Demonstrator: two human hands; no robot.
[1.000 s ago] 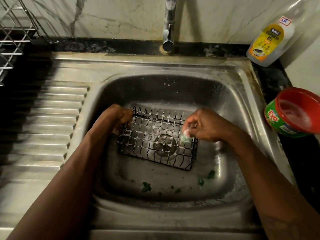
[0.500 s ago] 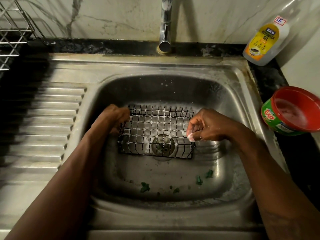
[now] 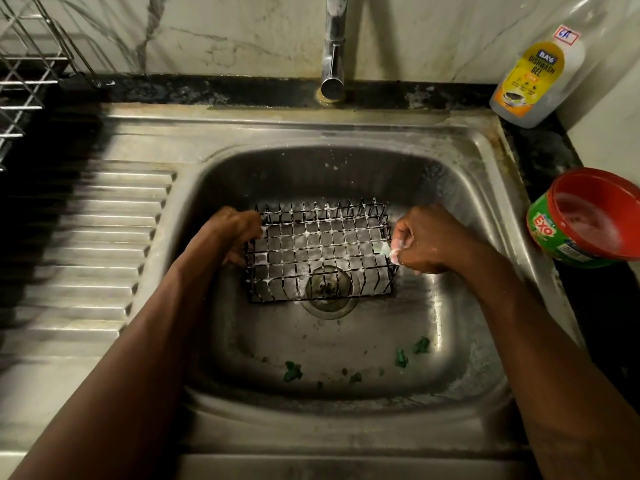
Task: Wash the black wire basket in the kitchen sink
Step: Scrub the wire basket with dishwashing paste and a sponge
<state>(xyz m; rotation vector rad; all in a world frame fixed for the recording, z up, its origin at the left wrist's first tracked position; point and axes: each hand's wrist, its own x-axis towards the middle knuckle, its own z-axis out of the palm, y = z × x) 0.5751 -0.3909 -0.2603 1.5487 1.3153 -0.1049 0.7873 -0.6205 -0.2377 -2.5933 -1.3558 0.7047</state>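
A black wire basket [image 3: 320, 251], streaked with white foam, stands tilted over the drain in the steel sink [image 3: 485, 188]. My left hand [image 3: 235, 233] grips its left edge. At the basket's right edge my right hand [image 3: 420, 240] is closed on a small soapy green scrub pad [image 3: 386, 249], which presses against the wires. Most of the pad is hidden in my fingers.
The tap [image 3: 333, 57] hangs over the sink's back rim, with no water running. A dishwash gel bottle [image 3: 533, 74] and a red-lidded Exo soap tub [image 3: 585, 220] sit at the right. Green scraps [image 3: 292, 371] lie on the sink floor. A steel dish rack [image 3: 24, 74] stands at far left, beside the ribbed drainboard [image 3: 104, 244].
The basket has turned from skewed to nearly square with the sink and tipped more upright. My right hand with the pad has slid from the basket's inside out to its right edge.
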